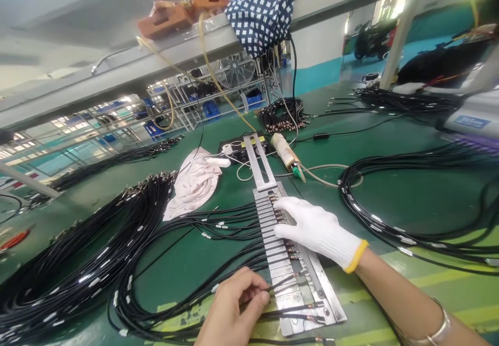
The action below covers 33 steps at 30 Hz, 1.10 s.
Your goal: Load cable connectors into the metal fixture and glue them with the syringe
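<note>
- Nearest us, the bare left hand (230,309) is closed in a pinch, thumb and fingertips gripping the end of a thin black cable (281,282) at the left edge of a slotted metal plate (290,304).
- The cable lies across the plate's lower slots. Below it, two more cable ends with copper tips already rest in their grooves.
- The gloved right hand (315,229) lies flat and open higher up the plate, fingers spread over the slots, gripping nothing.
- We judge the step in hand to be laying cable ends into the plate, one per slot. The held end is at the plate but not plainly settled.
- Settling it calls for lining the tip up with a free groove and keeping the plate steady.
- Left of the plate a large bundle of black cables (97,263) fans out over the green table (331,128).
- Beyond lie a pale cloth (195,182), a green-tipped tool (286,154) and, to the right, a loose coil (390,200).
</note>
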Motion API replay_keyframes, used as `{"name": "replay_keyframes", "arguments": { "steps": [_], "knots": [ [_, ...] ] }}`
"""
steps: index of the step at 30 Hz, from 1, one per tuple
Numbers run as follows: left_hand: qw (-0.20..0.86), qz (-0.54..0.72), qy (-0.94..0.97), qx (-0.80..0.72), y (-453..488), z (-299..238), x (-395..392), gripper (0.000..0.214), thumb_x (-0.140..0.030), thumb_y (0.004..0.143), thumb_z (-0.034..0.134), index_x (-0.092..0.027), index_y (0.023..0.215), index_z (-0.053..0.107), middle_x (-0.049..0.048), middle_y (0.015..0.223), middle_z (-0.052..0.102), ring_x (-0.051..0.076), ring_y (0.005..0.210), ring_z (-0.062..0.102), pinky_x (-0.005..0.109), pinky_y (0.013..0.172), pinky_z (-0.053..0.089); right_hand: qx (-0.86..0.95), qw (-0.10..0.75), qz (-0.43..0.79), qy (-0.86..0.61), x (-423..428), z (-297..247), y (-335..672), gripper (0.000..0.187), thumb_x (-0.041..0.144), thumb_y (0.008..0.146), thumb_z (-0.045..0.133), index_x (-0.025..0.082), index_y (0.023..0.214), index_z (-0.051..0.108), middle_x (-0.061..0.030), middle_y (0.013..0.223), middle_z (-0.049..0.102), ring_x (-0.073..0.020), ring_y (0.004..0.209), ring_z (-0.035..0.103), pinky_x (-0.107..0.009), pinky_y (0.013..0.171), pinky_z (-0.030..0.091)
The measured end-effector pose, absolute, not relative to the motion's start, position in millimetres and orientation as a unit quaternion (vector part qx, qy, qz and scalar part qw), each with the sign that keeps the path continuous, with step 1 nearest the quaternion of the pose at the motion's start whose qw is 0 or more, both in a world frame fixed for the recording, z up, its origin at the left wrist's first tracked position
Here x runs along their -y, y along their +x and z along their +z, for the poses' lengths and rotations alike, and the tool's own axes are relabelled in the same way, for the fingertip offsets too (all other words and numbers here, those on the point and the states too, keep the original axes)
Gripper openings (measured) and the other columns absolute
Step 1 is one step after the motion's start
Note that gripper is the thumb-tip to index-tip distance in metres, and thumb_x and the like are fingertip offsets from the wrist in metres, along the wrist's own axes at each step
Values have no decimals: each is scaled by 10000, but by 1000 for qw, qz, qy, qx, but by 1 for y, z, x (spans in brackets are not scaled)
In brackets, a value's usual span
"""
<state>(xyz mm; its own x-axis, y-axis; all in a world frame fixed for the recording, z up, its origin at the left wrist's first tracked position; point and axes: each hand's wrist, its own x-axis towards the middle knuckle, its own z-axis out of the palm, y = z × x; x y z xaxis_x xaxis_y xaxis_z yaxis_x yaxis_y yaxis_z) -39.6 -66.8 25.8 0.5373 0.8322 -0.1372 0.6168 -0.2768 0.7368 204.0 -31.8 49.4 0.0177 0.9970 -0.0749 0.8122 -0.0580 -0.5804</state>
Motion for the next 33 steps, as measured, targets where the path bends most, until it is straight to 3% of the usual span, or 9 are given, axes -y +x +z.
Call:
{"name": "replay_keyframes", "arguments": {
  "steps": [4,11,19,26,33],
  "knots": [
    [356,158,798,-460,-35,27,66,273,-323,1023,445,-200,878,642,15,834,617,152,774,574,245,706,432,651,202,248,-688,30,51,204,494,434,871,593,312,1349,607,1,1451,546,-272,1215,585,-412,945,478],
    [183,265,846,-425,-22,7,69,193,-210,1048,420,-206,954,588,28,911,594,172,843,560,299,781,417,651,194,251,-689,30,54,203,496,425,872,587,306,1354,596,6,1459,538,-272,1247,564,-417,961,468],
    [19,236,907,-348,-27,-3,61,216,-49,990,400,-190,1021,560,39,928,583,199,811,520,339,780,452,651,193,247,-691,31,52,203,488,432,863,609,319,1338,600,26,1460,535,-272,1231,574,-415,970,469],
    [-24,199,923,-327,-25,1,64,237,-10,966,422,-155,1089,563,68,966,598,205,836,530,336,770,487,648,190,244,-696,34,52,205,474,457,864,592,359,1327,600,47,1419,566,-271,1167,612,-414,903,492],
    [65,206,913,-347,-17,7,61,193,-40,990,426,-160,1018,574,59,913,580,196,815,523,328,741,469,659,160,246,-693,40,61,212,540,453,839,604,403,1375,565,69,1482,508,-262,1217,584,-432,938,498]
  ]
}}
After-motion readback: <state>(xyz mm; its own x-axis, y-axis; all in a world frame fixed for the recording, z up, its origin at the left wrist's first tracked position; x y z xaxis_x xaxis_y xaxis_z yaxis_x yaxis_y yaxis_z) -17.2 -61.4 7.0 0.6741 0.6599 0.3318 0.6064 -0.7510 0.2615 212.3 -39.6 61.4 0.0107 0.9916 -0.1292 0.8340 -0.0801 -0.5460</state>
